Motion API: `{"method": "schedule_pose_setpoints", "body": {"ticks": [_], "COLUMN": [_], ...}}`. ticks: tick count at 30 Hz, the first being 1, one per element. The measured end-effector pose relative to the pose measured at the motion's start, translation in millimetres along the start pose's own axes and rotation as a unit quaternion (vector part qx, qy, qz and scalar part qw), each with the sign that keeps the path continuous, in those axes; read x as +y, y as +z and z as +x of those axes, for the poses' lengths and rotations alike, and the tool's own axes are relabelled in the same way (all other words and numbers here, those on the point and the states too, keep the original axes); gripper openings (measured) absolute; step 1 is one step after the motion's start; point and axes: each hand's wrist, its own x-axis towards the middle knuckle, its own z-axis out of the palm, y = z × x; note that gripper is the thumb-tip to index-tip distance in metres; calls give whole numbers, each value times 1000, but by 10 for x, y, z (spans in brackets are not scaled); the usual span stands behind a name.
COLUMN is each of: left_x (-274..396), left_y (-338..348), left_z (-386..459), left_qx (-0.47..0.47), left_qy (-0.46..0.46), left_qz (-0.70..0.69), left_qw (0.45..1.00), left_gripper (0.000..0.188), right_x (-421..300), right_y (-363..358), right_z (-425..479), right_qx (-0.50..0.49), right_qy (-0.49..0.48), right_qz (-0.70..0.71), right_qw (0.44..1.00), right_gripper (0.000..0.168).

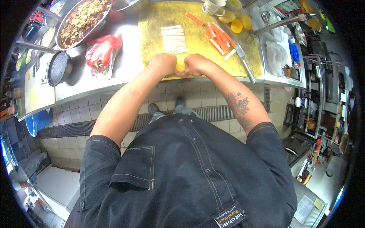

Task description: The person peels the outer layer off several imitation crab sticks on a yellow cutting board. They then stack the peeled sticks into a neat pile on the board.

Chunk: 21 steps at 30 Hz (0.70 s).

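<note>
Both of my hands meet over the front edge of a yellow cutting board (154, 17), fingers curled and fingertips nearly touching. My left hand (164, 64) and my right hand (196, 65) hide whatever may be between them; a small pinkish-orange patch shows there, too unclear to name. Just beyond lie pale white strips (174, 40), side by side in a neat stack. To their right is a loose pile of orange-and-white crab sticks (219, 37). A knife (241, 54) rests beside the pile, its metal handle reaching over the board's front edge.
A patterned mug (212, 7) and a cut yellow fruit or vegetable (236, 26) stand at the back right. Left of the board are bagged red bell peppers (101, 55), a large metal bowl (59, 35) of chopped food and a black round container (59, 68).
</note>
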Motion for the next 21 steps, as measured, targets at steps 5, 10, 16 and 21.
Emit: {"method": "schedule_pose_setpoints", "body": {"ticks": [5,10,16,21], "left_x": [25,-22,12,-11], "left_y": [-19,103,263,258], "left_z": [86,6,-177,-40], "left_qx": [-42,25,188,229], "left_qy": [-14,-1,47,91], "left_qz": [10,-36,-34,-21], "left_qw": [999,999,980,969], "left_gripper": [54,49,41,37], "right_x": [-93,13,297,268], "right_y": [-37,-27,200,209], "right_z": [45,-19,-265,-209], "right_qx": [9,42,127,177], "right_qy": [-11,-19,-97,-59], "right_qz": [-42,53,129,136], "right_qw": [999,998,979,973], "right_gripper": [52,49,44,32]}}
